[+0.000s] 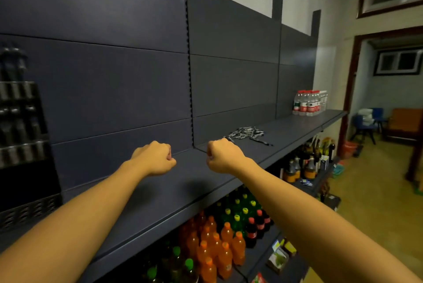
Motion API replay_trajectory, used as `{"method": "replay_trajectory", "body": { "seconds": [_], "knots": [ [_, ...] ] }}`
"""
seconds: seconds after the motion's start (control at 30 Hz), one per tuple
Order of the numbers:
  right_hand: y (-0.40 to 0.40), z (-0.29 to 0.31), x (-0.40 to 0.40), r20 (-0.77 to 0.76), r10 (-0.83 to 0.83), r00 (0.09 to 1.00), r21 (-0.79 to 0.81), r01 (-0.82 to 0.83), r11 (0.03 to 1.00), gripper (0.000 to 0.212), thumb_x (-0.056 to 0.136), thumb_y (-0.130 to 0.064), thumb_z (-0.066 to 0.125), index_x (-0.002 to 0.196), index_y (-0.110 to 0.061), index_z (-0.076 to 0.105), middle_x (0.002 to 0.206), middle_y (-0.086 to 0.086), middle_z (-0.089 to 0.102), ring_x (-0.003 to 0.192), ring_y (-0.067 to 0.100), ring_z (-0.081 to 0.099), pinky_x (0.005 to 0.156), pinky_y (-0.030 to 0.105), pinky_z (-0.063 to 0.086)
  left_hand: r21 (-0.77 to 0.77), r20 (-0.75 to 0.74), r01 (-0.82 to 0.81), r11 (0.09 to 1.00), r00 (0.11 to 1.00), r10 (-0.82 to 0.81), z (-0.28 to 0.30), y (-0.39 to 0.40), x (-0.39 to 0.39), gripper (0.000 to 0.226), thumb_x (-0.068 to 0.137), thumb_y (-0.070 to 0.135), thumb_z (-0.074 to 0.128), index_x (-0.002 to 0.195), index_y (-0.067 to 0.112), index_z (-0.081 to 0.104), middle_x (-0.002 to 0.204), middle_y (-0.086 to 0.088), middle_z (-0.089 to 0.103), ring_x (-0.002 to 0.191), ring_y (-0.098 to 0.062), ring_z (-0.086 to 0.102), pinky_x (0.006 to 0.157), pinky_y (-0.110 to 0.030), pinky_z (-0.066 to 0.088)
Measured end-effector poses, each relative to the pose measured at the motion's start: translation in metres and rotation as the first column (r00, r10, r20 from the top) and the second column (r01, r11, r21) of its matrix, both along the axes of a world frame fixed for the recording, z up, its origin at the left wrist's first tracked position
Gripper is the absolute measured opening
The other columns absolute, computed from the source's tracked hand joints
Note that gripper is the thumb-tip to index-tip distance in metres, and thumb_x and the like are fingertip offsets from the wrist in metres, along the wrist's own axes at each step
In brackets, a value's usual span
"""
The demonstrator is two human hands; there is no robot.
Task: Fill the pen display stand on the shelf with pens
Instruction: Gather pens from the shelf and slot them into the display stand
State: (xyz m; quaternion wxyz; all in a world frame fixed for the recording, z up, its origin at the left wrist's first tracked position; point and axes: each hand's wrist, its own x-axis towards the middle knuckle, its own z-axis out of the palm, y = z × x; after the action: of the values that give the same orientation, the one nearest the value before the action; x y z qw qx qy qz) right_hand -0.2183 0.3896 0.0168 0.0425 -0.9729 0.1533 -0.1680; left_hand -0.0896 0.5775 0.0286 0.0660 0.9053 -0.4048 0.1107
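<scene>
Hovering above the shelf [160, 193], left hand [153, 158] and right hand [223, 156] are clenched, grasping nothing. Loose pens [248, 134] lie beyond; the display stand [20, 127] sits far left. Gather few pens, aligned.

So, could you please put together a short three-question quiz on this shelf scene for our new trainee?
1. True or false: the pile of pens lies on the same shelf as the water bottles.
2. What does the left hand hold?
3. Which lies nearer the pens: A) left hand, B) right hand?

Key:
1. True.
2. Nothing visible; its fingers are curled into a fist.
3. B.
</scene>
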Motion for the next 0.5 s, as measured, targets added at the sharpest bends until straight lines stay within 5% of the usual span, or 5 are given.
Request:
{"method": "replay_trajectory", "body": {
  "seconds": [0.1, 0.3, 0.5],
  "knots": [
    [-0.045, -0.001, -0.002, -0.007, -0.029, 1.000, 0.007, 0.029, 1.000, 0.017, 0.088, -0.010, 0.057, 0.081, -0.011, 0.042, 0.078, 0.010, 0.045, 0.066, 0.027, 0.039, 0.056, 0.035, 0.030, -0.003, 0.008, 0.030, 1.000, 1.000, -0.030, -0.002, -0.052, 0.003, 0.016, 0.092, 0.042, 0.053, 0.089, 0.027, 0.057, 0.090, 0.005, 0.061, 0.080, -0.018, 0.060, 0.068, -0.035, 0.049],
    [-0.126, 0.003, 0.002, 0.000, -0.050, 0.999, 0.000, 0.050, 0.999, 0.012, 0.088, -0.010, 0.058, 0.097, -0.002, 0.056, 0.085, 0.019, 0.057, 0.067, 0.027, 0.042, 0.057, 0.036, 0.034, 0.001, -0.002, 0.050, 0.999, 0.999, -0.050, -0.003, -0.137, 0.014, 0.016, 0.092, 0.040, 0.052, 0.090, 0.025, 0.057, 0.091, 0.003, 0.060, 0.080, -0.019, 0.060, 0.072, -0.037, 0.052],
    [-0.184, -0.001, 0.014, 0.014, -0.027, 1.000, -0.048, 0.027, 0.998, 0.016, 0.085, -0.008, 0.057, 0.082, -0.010, 0.042, 0.077, 0.011, 0.047, 0.065, 0.027, 0.038, 0.054, 0.034, 0.028, -0.030, -0.022, 0.041, 0.999, 0.999, -0.042, -0.006, -0.202, 0.025, 0.014, 0.093, 0.039, 0.052, 0.090, 0.027, 0.058, 0.093, 0.005, 0.061, 0.082, -0.018, 0.060, 0.073, -0.037, 0.052]
  ]
}}
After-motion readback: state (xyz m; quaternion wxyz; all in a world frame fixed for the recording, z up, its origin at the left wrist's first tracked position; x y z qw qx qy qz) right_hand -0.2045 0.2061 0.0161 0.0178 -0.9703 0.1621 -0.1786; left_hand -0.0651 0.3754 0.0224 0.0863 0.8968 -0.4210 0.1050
